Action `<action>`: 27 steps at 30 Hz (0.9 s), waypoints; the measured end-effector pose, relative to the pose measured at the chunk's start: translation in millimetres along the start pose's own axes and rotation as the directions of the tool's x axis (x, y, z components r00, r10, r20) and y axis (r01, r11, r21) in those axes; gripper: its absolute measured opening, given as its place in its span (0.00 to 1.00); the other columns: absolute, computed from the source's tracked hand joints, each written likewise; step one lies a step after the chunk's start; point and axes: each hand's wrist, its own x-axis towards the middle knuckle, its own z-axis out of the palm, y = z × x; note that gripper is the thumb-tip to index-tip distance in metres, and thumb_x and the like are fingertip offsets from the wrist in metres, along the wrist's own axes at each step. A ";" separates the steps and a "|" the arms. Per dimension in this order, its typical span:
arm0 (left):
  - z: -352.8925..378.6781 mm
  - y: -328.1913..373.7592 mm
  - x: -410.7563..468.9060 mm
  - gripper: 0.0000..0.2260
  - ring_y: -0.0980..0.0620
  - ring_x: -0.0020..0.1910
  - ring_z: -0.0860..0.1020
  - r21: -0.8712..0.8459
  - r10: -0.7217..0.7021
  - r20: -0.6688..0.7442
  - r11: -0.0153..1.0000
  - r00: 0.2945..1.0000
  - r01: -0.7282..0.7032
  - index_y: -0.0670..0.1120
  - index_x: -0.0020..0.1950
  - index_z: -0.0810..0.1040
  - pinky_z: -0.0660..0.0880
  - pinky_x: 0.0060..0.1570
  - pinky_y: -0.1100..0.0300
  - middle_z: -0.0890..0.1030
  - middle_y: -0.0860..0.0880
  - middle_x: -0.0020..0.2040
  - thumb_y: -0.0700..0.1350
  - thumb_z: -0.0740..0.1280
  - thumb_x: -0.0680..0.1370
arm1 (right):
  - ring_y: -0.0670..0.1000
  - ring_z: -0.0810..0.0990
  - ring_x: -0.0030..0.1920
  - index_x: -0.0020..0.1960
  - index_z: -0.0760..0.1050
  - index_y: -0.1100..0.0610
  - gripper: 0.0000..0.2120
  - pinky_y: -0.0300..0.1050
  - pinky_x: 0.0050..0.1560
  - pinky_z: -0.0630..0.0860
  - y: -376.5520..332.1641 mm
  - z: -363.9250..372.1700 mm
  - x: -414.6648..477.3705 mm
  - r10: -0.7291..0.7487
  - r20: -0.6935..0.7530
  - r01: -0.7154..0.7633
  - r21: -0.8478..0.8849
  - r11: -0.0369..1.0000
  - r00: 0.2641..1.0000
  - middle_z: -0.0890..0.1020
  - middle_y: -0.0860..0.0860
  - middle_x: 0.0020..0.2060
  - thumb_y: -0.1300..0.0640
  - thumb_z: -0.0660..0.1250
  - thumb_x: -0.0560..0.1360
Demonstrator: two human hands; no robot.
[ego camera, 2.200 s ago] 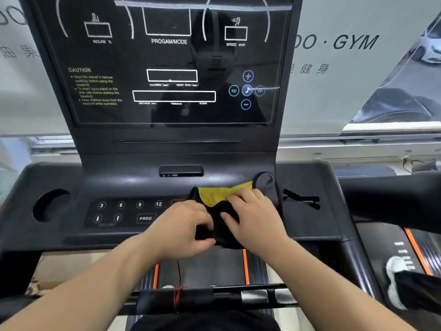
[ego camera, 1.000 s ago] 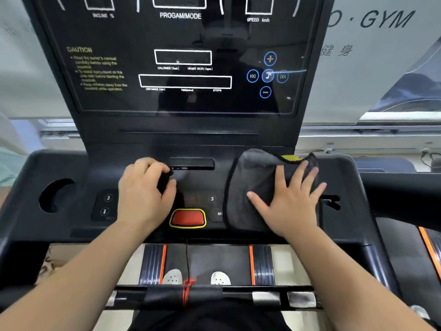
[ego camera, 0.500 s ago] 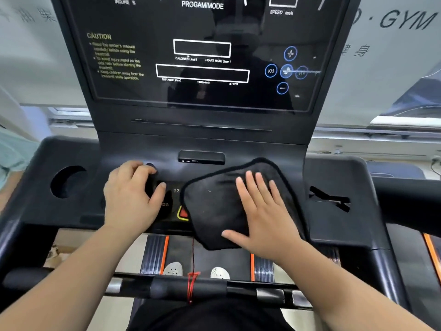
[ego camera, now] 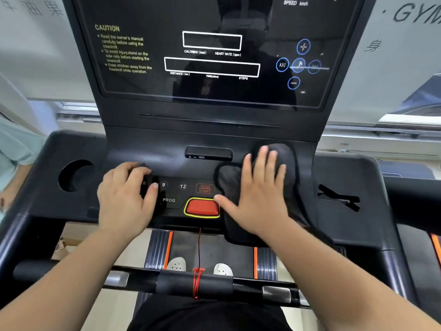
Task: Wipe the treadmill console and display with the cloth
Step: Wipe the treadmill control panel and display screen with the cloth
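Cloth (ego camera: pixel 297 187), dark, one: flat on console (ego camera: pixel 346 168) right half, lower end overhanging the front edge. Right hand (ego camera: pixel 257 201), one: fingers (ego camera: pixel 262 158) straight and spread, pressing the cloth; thumb beside red button (ego camera: pixel 202 207). Left hand (ego camera: pixel 124 199), one: fingers loosely bent on number keys (ego camera: pixel 182 186), gripping nothing. Bare console toward the right edge. Display (ego camera: pixel 214 91), one, above.

A: What hangs behind?
B: A pale banner (ego camera: pixel 405 68) lettered "GYM".
A: And at the left edge?
B: A bystander's teal sleeve (ego camera: pixel 14 146) — cardboard (ego camera: pixel 71 244) on the floor below it. A neighbouring treadmill (ego camera: pixel 415 254) shows at the right.
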 end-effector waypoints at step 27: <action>-50.9 -116.6 18.1 0.17 0.44 0.61 0.77 -0.279 0.086 0.258 0.960 0.962 -0.011 0.45 0.66 0.76 0.73 0.60 0.46 0.80 0.46 0.61 0.51 0.61 0.81 | 0.64 0.32 0.81 0.82 0.34 0.60 0.53 0.68 0.79 0.38 -145.1 3.6 -0.9 0.011 0.205 -0.002 -0.048 0.999 0.979 0.34 0.60 0.81 0.24 0.33 0.70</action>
